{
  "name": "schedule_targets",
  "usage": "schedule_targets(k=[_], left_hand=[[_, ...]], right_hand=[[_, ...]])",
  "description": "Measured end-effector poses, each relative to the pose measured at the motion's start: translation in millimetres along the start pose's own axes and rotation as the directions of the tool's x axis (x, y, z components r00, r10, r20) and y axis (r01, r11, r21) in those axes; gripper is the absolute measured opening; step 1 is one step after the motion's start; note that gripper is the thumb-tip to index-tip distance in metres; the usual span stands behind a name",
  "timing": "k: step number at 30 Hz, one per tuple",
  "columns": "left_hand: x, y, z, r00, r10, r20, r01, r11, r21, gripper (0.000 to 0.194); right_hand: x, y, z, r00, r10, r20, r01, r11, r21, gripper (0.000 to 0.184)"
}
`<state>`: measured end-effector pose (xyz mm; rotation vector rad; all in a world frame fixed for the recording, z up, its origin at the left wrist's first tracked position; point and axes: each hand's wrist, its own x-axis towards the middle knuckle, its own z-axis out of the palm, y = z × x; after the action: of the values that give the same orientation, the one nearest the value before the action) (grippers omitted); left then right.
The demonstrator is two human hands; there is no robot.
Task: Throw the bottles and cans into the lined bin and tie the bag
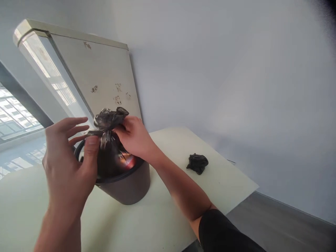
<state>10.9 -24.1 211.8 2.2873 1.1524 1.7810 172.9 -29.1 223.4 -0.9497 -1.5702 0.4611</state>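
A black plastic garbage bag [109,162], gathered and twisted at its neck, fills a dark round trash bin [128,190] on the pale table. My right hand [135,136] is closed on the gathered top, its fingertips partly hidden behind the plastic. From the left, my left hand [69,161] has its thumb and index finger at a short end of the bag by the knot, while its other fingers stretch out loosely. Something orange and red shines on or through the bag near the bin's right rim.
A crumpled black plastic bag [197,163] lies on the table [168,213] to the right of the bin. A white refrigerator-like cabinet [97,70] with worn marks stands behind. The wall [210,70] borders the table's far side; a window [15,112] is at left.
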Motion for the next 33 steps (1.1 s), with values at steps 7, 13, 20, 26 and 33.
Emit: schedule_targets(k=[7,13,20,26,33], left_hand=[[6.4,-18.0,-0.5,0.981,-0.157,0.117,0.119,0.953,0.277,0.036],[10.8,-22.8,1.8,0.954,-0.253,0.160,0.222,0.957,0.189,0.044],[12.2,-44.2,5.7,0.863,-0.356,0.358,0.364,0.930,0.048,0.060],[7.8,-42.0,5.3,0.840,-0.418,0.347,0.443,0.896,0.007,0.072],[8.4,-45.9,4.8,0.828,-0.431,0.360,0.483,0.873,-0.066,0.071]], right_hand=[[-3.9,-8.1,-10.4,0.996,0.089,0.016,-0.091,0.983,0.162,0.044],[-3.9,-6.7,-16.1,0.998,0.058,-0.005,-0.056,0.978,0.202,0.049],[-2.9,-0.4,-11.7,0.996,0.068,0.056,-0.082,0.950,0.301,0.048],[-6.2,-4.0,-10.6,0.996,0.091,0.026,-0.095,0.953,0.289,0.051],[-8.6,-6.4,-10.2,0.997,0.073,0.013,-0.074,0.967,0.243,0.044]])
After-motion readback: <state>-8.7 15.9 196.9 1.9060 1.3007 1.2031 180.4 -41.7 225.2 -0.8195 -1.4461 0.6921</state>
